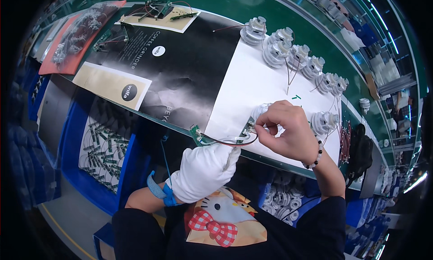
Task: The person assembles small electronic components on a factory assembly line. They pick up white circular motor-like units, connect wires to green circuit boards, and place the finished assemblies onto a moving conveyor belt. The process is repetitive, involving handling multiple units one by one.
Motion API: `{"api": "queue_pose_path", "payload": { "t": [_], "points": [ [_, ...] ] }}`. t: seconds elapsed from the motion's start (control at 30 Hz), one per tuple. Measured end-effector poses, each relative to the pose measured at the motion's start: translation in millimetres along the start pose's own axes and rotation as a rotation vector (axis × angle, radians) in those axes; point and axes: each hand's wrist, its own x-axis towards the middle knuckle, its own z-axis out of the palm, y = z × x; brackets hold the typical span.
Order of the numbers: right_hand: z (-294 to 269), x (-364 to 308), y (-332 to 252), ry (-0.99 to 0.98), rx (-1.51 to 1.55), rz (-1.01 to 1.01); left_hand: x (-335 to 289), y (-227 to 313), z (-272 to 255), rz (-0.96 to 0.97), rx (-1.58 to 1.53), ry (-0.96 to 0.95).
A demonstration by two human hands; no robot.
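We work a small circuit board at the tabletop's near edge.

Our gloved left hand (203, 170) pinches one green circuit board (195, 134); red wires (225, 143) run toward three o'clock, where our bare right hand (288, 129) grips a second board (248, 127) beside a white ribbed plastic part (260, 110). A black glossy sheet (180, 75) lies at eleven o'clock.

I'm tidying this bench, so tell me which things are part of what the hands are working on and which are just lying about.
In use:
- left hand, gloved, holding a small green circuit board
- red wire
- right hand, on a white round part

Lying about:
- row of white round parts
- blue bin of boards
- black poster
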Motion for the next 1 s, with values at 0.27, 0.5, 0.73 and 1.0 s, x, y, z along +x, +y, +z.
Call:
{"api": "queue_pose_path", "payload": {
  "t": [0.27,0.5,0.73,1.0],
  "points": [
    [-11.4,3.8,7.7,-0.097,0.096,-0.082,0.4,-2.0,-3.8,0.031,-0.007,-0.046],
    [-12.3,4.6,3.1,-0.094,0.05,-0.027,3.8,-3.8,-9.0,0.1,0.029,-0.089],
    [-9.8,12.4,8.4,-0.053,0.134,-0.039,2.5,-10.5,-8.3,0.14,-0.011,-0.165],
    [-19.5,7.4,24.3,0.0,0.115,-0.052,19.8,-26.8,-8.0,0.171,-0.027,-0.061]
  ]
}}
